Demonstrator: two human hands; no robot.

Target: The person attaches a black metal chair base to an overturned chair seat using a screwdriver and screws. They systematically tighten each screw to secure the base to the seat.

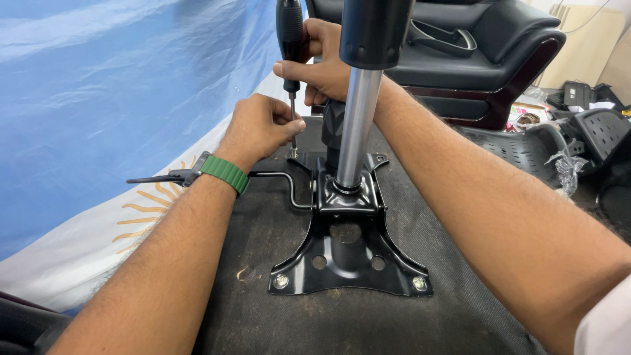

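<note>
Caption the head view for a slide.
Right hand grips a black-handled screwdriver; left hand steadies its tip at the black metal chair plate.

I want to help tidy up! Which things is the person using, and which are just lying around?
In use:
screwdriver, held by right hand
left hand, steadying its tip
black metal plate
silver post
chair bottom

Lying about:
black armchair
grey plastic parts
blue sheet

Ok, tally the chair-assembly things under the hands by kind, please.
Screwdriver: 1
Black metal plate: 1
Silver column: 1
Lever rod: 1
Visible silver bolts on the plate's near corners: 2
Total: 6
</note>
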